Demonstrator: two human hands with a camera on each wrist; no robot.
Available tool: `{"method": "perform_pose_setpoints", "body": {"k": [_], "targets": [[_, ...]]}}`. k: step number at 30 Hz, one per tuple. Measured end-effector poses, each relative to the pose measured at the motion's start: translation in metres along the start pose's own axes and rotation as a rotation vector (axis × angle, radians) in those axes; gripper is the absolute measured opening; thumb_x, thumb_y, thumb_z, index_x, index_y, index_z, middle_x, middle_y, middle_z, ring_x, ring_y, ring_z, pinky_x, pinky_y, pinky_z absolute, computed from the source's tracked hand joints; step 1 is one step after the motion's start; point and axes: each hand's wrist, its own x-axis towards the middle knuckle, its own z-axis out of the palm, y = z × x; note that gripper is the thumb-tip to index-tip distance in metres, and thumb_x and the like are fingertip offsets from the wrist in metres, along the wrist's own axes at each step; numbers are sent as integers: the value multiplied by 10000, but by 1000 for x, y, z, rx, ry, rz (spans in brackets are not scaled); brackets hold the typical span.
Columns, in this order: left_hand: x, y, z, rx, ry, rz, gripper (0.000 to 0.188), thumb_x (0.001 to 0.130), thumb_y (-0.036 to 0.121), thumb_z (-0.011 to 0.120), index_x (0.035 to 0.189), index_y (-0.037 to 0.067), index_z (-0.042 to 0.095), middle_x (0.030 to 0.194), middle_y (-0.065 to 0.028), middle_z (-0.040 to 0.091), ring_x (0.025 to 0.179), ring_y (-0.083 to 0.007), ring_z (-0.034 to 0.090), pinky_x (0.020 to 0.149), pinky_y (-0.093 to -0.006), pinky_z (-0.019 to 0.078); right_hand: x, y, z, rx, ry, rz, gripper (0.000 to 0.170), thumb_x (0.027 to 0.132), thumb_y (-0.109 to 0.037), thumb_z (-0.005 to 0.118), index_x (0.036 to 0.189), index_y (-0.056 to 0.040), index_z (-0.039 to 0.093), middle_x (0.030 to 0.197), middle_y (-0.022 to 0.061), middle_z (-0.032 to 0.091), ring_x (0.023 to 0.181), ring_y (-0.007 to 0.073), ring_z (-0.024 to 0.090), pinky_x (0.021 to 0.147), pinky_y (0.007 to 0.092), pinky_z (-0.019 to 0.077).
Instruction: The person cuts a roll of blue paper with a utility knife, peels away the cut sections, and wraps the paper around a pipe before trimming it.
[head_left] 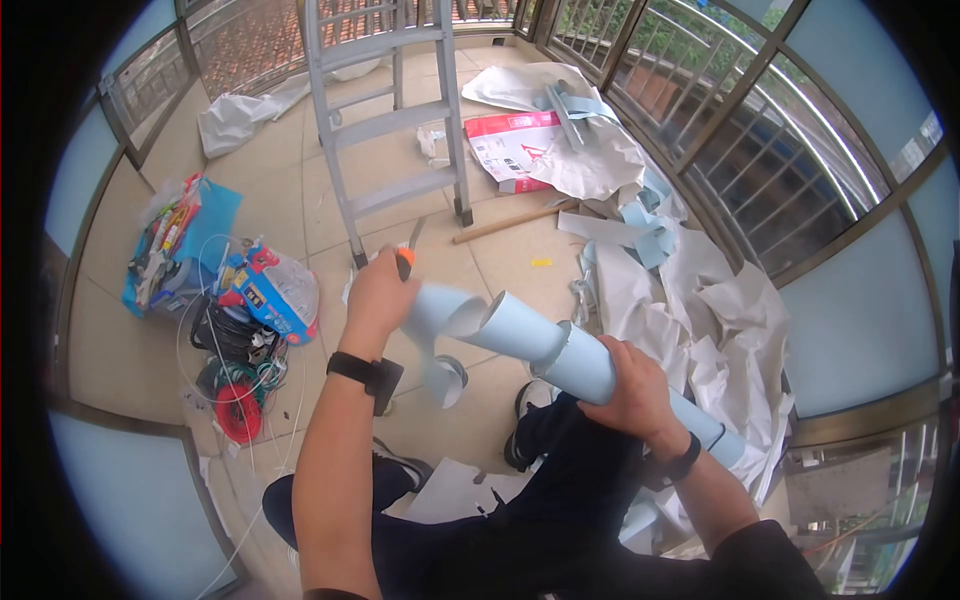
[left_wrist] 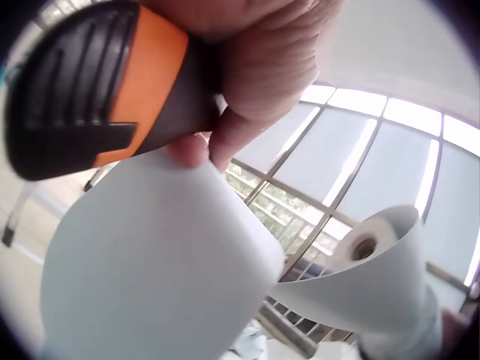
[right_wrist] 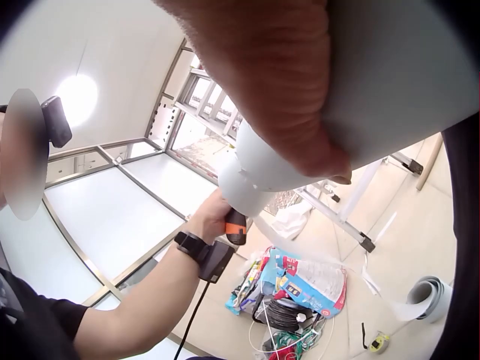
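My left hand point(head_left: 380, 300) grips an orange-and-black handle point(left_wrist: 142, 90) that looks like a utility knife's; its blade is hidden. The same hand pinches the end of a light blue sheet point(left_wrist: 165, 255), which curls down below the fingers. Across my lap, at a slant, lies a long roll of that light blue sheet point(head_left: 515, 325). My right hand point(head_left: 635, 390) wraps around this roll near its middle, thumb along its side in the right wrist view. A smaller light blue roll point(right_wrist: 431, 296) rests on the floor, close to a yellow tape measure point(right_wrist: 377, 343).
A stepladder point(head_left: 390, 130) stands ahead on the tiled floor. Bags of supplies point(head_left: 275, 290) and a red cable coil point(head_left: 238, 410) lie at left. Crumpled white sheeting point(head_left: 690, 320), a red-and-white box point(head_left: 510, 150) and a wooden stick point(head_left: 510, 222) lie at right, beside railed windows.
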Motion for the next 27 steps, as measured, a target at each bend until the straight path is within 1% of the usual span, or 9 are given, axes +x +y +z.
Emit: {"method": "perform_pose_setpoints", "body": {"k": [2, 4, 6, 7, 9, 10, 12, 20, 27], "targets": [[-6, -7, 11, 197, 16, 18, 449, 885, 201, 756, 1252, -15, 611, 1082, -239, 723, 988, -424, 700, 863, -464, 550, 2, 3, -1, -2, -1, 7, 818, 596, -245, 922, 1323, -106, 572, 1083, 138, 680, 989, 372, 688, 867, 462, 563], [-29, 17, 10, -51, 75, -41, 441, 890, 208, 768, 1231, -27, 616, 1061, -234, 724, 969, -381, 714, 858, -431, 551, 3, 3, 0, 2, -4, 19, 821, 595, -248, 923, 1324, -105, 571, 1088, 140, 681, 992, 373, 689, 871, 461, 565], [-51, 22, 19, -441, -9, -87, 461, 896, 229, 783, 1241, -19, 603, 1025, -189, 716, 907, -315, 718, 817, -408, 551, 4, 2, 1, -17, -12, 27, 819, 596, -250, 925, 1320, -100, 573, 1086, 143, 682, 989, 373, 691, 869, 460, 565], [-64, 28, 23, -441, -14, -94, 461, 896, 229, 783, 1241, -19, 603, 1025, -189, 716, 907, -315, 718, 817, -408, 551, 3, 3, 3, -16, -20, 31, 819, 596, -250, 925, 1320, -100, 573, 1086, 143, 682, 989, 373, 691, 869, 460, 565], [-85, 40, 25, -613, -352, -16, 483, 894, 220, 799, 1261, -1, 576, 1003, -130, 686, 805, -221, 685, 720, -361, 547, 5, 5, 7, -15, -1, -16, 862, 596, -267, 913, 1357, -101, 545, 1057, 143, 650, 950, 379, 675, 822, 478, 550], [-88, 38, 26, -615, -350, -18, 483, 894, 220, 799, 1261, -1, 576, 1003, -130, 686, 805, -221, 685, 720, -361, 547, 6, 5, 7, -15, -3, -19, 862, 596, -267, 913, 1357, -101, 545, 1057, 143, 650, 950, 379, 675, 822, 478, 550], [-90, 38, 28, -709, -362, -138, 455, 869, 85, 802, 1254, 41, 563, 863, -25, 629, 640, -106, 601, 595, -270, 507, 7, 4, 6, -16, -6, -21, 866, 593, -265, 913, 1357, -102, 541, 1055, 143, 650, 951, 379, 674, 820, 480, 548], [-64, 71, -20, -750, -314, 5, 444, 870, 61, 791, 1260, 37, 580, 871, -31, 670, 674, -99, 623, 615, -258, 514, 9, -4, 10, -40, -22, -27, 843, 593, -253, 910, 1340, -105, 549, 1058, 145, 650, 953, 380, 676, 809, 481, 546], [-41, 82, -19, -757, -314, 80, 401, 893, 69, 765, 1249, -5, 596, 909, -52, 700, 676, -108, 630, 614, -266, 516, 9, -4, 11, -59, -1, -29, 832, 600, -252, 909, 1339, -107, 553, 1046, 137, 656, 940, 376, 683, 799, 479, 549]]}}
